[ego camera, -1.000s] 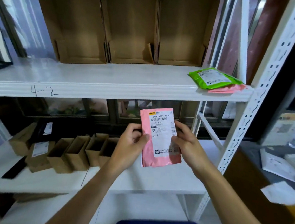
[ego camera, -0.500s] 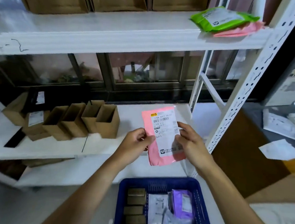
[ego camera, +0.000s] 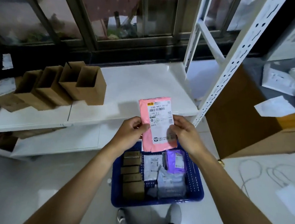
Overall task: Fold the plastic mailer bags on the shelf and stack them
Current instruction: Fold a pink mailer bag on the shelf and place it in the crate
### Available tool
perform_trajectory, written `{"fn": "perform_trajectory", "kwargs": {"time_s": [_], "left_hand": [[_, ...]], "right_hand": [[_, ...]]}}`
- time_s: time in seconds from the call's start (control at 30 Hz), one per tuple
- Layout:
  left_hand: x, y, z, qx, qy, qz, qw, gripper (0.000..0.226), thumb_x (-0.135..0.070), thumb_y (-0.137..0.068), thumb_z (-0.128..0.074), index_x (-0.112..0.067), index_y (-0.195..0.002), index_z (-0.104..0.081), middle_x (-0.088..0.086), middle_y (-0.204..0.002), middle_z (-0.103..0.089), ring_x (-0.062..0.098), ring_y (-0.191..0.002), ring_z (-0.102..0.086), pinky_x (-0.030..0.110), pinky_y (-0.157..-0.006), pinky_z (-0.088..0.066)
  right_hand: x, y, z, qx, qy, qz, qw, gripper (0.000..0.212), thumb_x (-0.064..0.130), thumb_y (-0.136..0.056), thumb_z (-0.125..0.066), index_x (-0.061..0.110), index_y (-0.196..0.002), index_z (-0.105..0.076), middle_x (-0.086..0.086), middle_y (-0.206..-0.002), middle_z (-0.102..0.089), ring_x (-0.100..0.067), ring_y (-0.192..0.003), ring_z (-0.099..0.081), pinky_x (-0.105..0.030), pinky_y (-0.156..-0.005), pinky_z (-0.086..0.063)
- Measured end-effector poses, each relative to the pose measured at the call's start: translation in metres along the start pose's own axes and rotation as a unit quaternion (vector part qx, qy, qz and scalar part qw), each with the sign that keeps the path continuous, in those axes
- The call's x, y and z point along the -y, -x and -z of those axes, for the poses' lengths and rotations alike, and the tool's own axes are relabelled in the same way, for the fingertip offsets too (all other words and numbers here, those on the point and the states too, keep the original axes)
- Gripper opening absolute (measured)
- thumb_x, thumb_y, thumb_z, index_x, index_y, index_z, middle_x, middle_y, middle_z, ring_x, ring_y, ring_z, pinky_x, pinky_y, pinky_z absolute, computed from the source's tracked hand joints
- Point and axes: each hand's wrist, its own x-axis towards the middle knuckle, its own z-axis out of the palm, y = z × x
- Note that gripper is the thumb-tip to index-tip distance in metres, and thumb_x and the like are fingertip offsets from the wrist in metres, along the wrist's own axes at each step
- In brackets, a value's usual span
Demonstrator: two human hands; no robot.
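Observation:
I hold a pink mailer bag [ego camera: 157,125] with a white shipping label upright in front of me, above the near end of a blue basket [ego camera: 195,189]. My left hand [ego camera: 132,130] pinches its left edge and my right hand [ego camera: 184,133] pinches its right edge. In the basket lie a purple mailer [ego camera: 175,160], a grey mailer [ego camera: 170,183], a white labelled mailer [ego camera: 151,166] and a row of several small brown boxes [ego camera: 133,175]. The white shelf [ego camera: 141,86] lies just beyond the bag.
Several open brown cartons [ego camera: 84,86] stand on the shelf at the left. A white perforated upright [ego camera: 231,65] rises at the right, with a large cardboard box [ego camera: 246,120] beyond it. White cables [ego camera: 255,171] trail on the floor at right. My shoes [ego camera: 175,214] are below the basket.
My view has tipped downward: the upper shelf with the green and pink mailers has left the frame and the whole blue basket now shows. The pink bag stays held in both hands.

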Motion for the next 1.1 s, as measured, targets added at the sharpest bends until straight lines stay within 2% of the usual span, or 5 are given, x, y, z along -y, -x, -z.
{"fn": "perform_trajectory", "kwargs": {"time_s": [0.1, 0.2, 0.53, 0.8, 1.1], "left_hand": [[0.014, -0.003, -0.009, 0.007, -0.002, 0.018, 1.0, 0.01, -0.015, -0.098, -0.062, -0.015, -0.103, -0.07, -0.006, -0.109, -0.075, 0.016, -0.104, -0.071, 0.044, -0.099, -0.054], [0.032, -0.01, -0.018, 0.012, -0.007, 0.037, 0.999, 0.009, -0.016, -0.099, -0.062, -0.019, -0.1, -0.069, -0.006, -0.109, -0.074, 0.015, -0.104, -0.071, 0.045, -0.099, -0.054], [0.1, -0.028, -0.067, 0.025, -0.021, 0.097, 0.995, 0.007, -0.018, -0.098, -0.063, -0.021, -0.099, -0.07, -0.004, -0.105, -0.075, 0.017, -0.1, -0.072, 0.045, -0.096, -0.056], [0.162, -0.049, -0.113, 0.037, -0.01, 0.154, 0.987, 0.009, -0.019, -0.097, -0.065, -0.025, -0.098, -0.071, -0.007, -0.106, -0.075, 0.015, -0.1, -0.071, 0.038, -0.095, -0.056], [0.24, -0.083, -0.156, 0.027, -0.026, 0.196, 0.98, 0.019, -0.019, -0.095, -0.067, -0.02, -0.114, -0.07, -0.007, -0.108, -0.073, 0.009, -0.093, -0.07, 0.023, -0.078, -0.057]], "right_hand": [[-0.02, -0.003, 0.004, 0.001, -0.004, -0.019, 1.0, 0.037, -0.005, -0.093, -0.047, 0.02, -0.115, -0.063, 0.006, -0.101, -0.077, -0.027, -0.094, -0.07, -0.042, -0.08, -0.057], [-0.043, -0.008, 0.009, 0.012, -0.011, -0.034, 0.999, 0.035, -0.005, -0.094, -0.045, 0.016, -0.117, -0.06, 0.003, -0.076, -0.072, -0.02, -0.062, -0.059, -0.035, -0.055, -0.044], [-0.124, -0.019, 0.032, -0.025, 0.008, -0.1, 0.995, 0.026, -0.004, -0.096, -0.048, 0.004, -0.116, -0.063, -0.004, -0.064, -0.063, -0.013, -0.051, -0.055, -0.034, -0.056, -0.049], [-0.196, -0.026, 0.05, -0.064, 0.022, -0.16, 0.985, 0.012, 0.005, -0.092, -0.056, 0.002, -0.089, -0.068, -0.027, -0.089, -0.07, -0.023, -0.066, -0.059, -0.046, -0.074, -0.056], [-0.305, -0.041, 0.064, -0.072, 0.001, -0.223, 0.972, 0.012, 0.009, -0.092, -0.062, 0.012, -0.083, -0.069, -0.007, -0.082, -0.072, -0.016, -0.071, -0.064, -0.035, -0.074, -0.056]]}}
